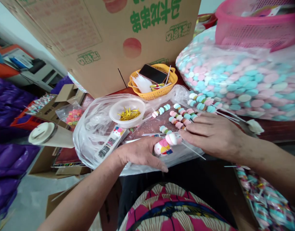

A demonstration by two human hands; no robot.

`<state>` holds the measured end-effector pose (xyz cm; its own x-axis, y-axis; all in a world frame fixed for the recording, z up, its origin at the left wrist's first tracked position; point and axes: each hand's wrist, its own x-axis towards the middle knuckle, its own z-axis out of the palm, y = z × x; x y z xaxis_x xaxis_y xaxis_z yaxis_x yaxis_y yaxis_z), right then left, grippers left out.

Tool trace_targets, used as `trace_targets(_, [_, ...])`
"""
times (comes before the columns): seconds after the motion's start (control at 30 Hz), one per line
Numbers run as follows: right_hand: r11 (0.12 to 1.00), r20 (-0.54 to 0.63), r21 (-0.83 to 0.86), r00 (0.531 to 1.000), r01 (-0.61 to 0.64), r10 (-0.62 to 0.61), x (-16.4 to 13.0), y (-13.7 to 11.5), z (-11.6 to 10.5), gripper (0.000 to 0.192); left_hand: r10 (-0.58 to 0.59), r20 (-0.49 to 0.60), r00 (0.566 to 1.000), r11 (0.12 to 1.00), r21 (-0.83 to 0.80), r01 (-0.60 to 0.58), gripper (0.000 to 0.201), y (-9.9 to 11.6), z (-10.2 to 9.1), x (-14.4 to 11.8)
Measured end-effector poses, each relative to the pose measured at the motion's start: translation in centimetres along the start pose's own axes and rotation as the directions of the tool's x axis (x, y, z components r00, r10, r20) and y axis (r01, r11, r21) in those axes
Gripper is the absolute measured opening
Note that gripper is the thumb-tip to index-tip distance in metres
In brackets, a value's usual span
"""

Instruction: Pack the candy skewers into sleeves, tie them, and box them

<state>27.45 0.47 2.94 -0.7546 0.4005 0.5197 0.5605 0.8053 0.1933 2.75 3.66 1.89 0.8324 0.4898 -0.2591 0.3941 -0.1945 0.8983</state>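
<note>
My left hand [142, 155] is curled around a printed plastic bag [164, 147], with the thumb held out to the side. White and pink marshmallows [171, 139] show at the bag's right end. A thin white stick [193, 150] slants down to the right from near them. My right hand [215, 133] lies palm down with fingers stretched out, over the ends of several marshmallow skewers [180, 119]; its fingertips partly hide them. Beyond it rests a short marshmallow skewer [161, 110]. A stack of printed bags [111, 142] lies left of my left hand.
A white bowl [127, 112] holds gold twist ties. Behind it stands a yellow basket [152, 95] with a phone. A large bag of marshmallows [244, 83] fills the right back, under a pink basket [246, 29]. A cardboard box [109, 61] stands behind; a lidded cup [51, 134] is left.
</note>
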Motion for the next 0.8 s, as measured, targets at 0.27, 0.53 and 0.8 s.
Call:
trace_targets(0.27, [0.994, -0.013, 0.091, 0.998, 0.067, -0.066, -0.2, -0.3, -0.4, 0.022, -0.136, 0.278, 0.951, 0.822, -0.503, 0.265, 0.039, 0.3, 0.5, 0.1])
trace_targets(0.53, [0.943, 0.123, 0.317, 0.990, -0.103, 0.067, 0.3, -2.8, 2.8, 0.024, -0.242, 0.061, 0.968, 0.957, -0.147, 0.248, 0.046, 0.7, 1.5, 2.0])
trace_targets(0.8, [0.877, 0.239, 0.424, 0.962, -0.225, 0.131, -0.3, -1.0, 1.2, 0.034, -0.132, 0.151, 0.980, 0.942, -0.289, 0.171, 0.037, -0.9, 0.0, 0.0])
